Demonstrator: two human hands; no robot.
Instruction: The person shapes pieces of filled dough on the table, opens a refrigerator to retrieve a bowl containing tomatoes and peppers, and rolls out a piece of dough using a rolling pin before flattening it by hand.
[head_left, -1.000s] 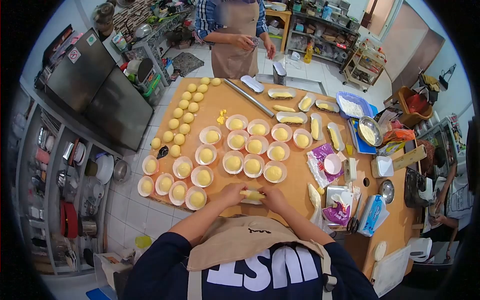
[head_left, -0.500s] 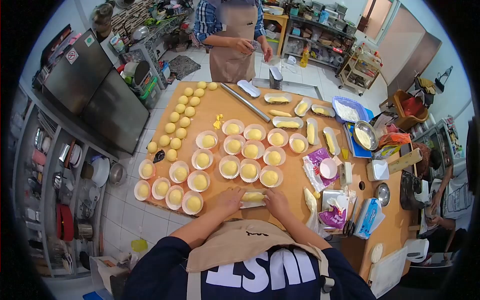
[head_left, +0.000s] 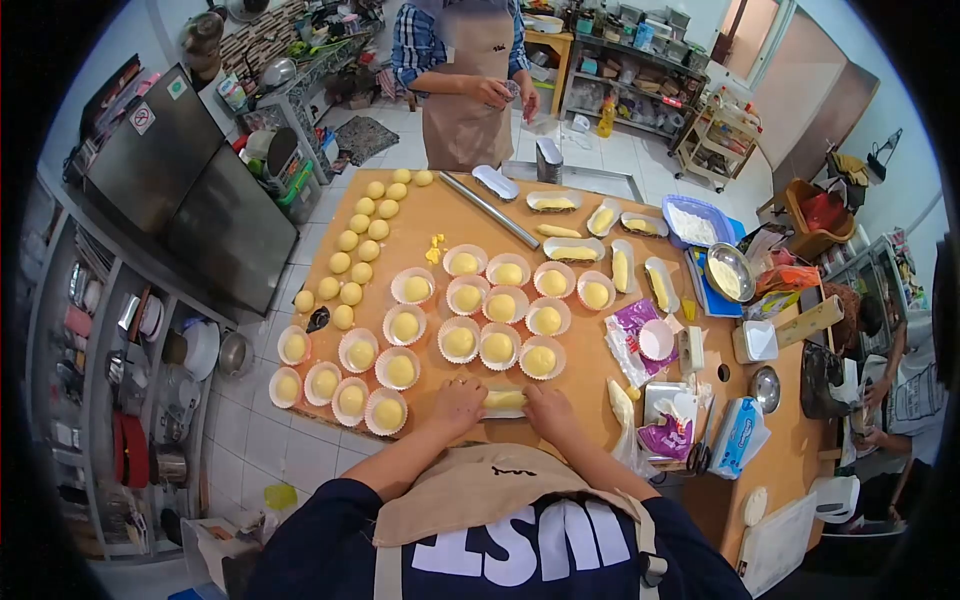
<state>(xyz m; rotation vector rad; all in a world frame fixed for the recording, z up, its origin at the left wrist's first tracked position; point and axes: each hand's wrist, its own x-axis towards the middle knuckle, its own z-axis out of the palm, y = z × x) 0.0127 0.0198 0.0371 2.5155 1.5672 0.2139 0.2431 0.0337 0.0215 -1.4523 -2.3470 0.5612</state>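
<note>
Close to the table's front edge lies a long white paper liner [head_left: 504, 412] with a rolled strip of yellow dough [head_left: 504, 399] inside. My left hand [head_left: 459, 405] closes its fingers on the liner's left end, and my right hand [head_left: 550, 411] grips the right end. Beyond my hands stand several round paper cups, each with a ball of dough [head_left: 539, 359]. A piping bag [head_left: 623, 418] with pale filling rests to the right of my right hand.
Bare dough balls [head_left: 347, 240] line the table's left side. A metal rolling pin [head_left: 489, 209] and filled long liners [head_left: 571, 249] lie toward the back. At right are scissors [head_left: 700, 455], a tissue pack [head_left: 736, 437] and bowls. Another person [head_left: 470, 90] stands across the table.
My hands and the long liner have shifted slightly toward me, with the fingers now more curled at its ends. The other person's hands have moved slightly.
</note>
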